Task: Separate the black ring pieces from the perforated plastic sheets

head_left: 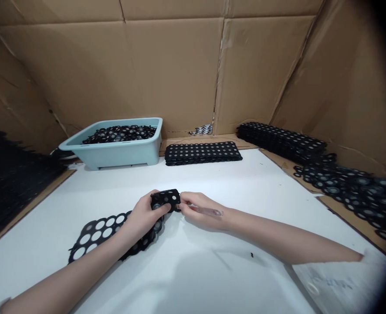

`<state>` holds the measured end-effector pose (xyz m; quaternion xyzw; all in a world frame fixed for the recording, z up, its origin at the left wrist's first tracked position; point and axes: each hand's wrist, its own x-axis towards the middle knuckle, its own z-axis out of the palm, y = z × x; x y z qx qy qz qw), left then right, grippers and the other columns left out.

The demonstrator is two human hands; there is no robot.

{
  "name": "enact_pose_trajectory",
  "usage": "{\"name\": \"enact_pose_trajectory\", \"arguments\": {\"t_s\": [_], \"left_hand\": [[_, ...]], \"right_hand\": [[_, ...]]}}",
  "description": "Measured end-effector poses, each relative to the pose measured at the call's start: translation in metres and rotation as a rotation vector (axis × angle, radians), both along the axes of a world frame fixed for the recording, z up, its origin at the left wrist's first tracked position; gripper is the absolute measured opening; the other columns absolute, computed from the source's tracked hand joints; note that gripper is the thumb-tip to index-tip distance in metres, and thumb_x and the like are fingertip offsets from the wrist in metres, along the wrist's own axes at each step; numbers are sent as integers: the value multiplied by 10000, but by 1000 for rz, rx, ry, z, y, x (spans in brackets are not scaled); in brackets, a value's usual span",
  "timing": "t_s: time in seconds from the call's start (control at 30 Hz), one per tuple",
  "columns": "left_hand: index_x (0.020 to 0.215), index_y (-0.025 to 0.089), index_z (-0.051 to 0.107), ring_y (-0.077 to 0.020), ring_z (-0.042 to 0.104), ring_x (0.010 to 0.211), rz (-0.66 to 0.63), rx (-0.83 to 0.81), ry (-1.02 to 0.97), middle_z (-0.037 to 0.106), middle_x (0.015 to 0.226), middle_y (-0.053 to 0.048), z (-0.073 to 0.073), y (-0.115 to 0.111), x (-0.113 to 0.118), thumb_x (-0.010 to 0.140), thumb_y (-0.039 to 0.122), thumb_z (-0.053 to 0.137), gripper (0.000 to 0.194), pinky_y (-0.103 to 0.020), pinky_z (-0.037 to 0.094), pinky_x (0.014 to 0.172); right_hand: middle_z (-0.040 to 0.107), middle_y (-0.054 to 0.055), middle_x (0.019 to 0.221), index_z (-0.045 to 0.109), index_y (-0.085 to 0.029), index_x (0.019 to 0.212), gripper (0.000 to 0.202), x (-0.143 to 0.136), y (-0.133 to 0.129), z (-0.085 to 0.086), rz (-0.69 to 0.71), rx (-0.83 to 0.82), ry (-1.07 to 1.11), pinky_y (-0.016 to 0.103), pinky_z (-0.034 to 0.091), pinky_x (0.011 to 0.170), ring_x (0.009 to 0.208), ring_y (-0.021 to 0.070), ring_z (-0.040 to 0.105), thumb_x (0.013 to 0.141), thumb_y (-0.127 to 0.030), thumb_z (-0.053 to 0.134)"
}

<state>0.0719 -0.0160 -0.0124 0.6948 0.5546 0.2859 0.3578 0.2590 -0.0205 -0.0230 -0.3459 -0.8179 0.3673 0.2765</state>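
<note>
amid cardboard (173,69), perforated sheet (103,228) on white tabletop (261,192)

The right sleeve (340,285) is of pale, off-white cloth, loosely cut and softly creased, its wide opening ending partway up the forearm. A small, round, light button (313,288) sits near its edge, and beside it runs a row of faint bluish marks (339,284), too blurred to read. Of the left sleeve (4,306) only a narrow, pale edge shows at the picture's lower corner. Both forearms are bare and slim, tapering smoothly to narrow wrists, and the fingers (163,211) are bare too.
</note>
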Motion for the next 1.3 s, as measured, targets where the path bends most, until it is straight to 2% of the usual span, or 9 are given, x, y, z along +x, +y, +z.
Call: {"name": "enact_pose_trajectory", "arguments": {"t_s": [0.83,1.3], "left_hand": [[764,195,520,-152,526,657,-4,19,20,571,683,11,2,-1,2,699,347,522,165,-243,390,588],[778,198,521,-171,544,711,-13,21,34,586,725,-1,2,0,1,700,352,521,173,-264,400,632]], "right_hand": [[375,-21,659,308,-181,668,184,0,-2,1,2,41,8,216,270,501,554,83,338,829,-269,323],[366,-25,654,308,-183,670,194,1,-1,-1,-3,21,6,212,263,484,543,79,323,833,-288,319]]}}
